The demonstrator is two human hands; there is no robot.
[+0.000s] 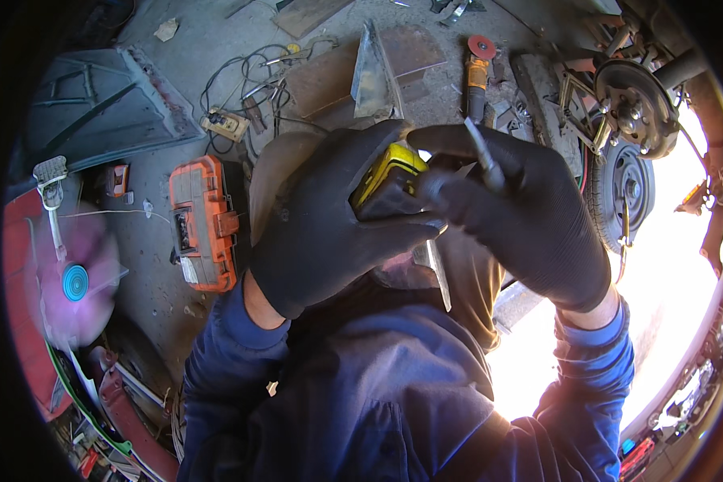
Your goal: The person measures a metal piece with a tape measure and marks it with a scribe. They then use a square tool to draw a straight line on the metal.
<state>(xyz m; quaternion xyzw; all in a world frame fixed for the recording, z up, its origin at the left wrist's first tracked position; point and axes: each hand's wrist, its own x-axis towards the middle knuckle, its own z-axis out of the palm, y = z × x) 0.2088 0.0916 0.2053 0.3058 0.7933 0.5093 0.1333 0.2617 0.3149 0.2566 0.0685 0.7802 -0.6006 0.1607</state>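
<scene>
Both hands wear black work gloves. My left hand [317,221] is wrapped round a yellow and black tape measure [388,183] in front of my body. Close to its right side is my right hand [534,213], with a grey pen-like stick [484,153] held between the fingers and pointing up. The right fingertips are blurred beside the tape measure, so I cannot tell whether they touch it. Below the hands, near my lap, a sheet metal piece [434,269] shows in part; the rest is hidden.
An orange toolbox [205,221] stands left, beyond it a spinning pink fan [72,273]. Ahead lie an angle grinder [477,76], a bent metal plate [375,76], cables and a power socket block [226,124]. A brake drum [636,108] and a wheel [623,189] are at right.
</scene>
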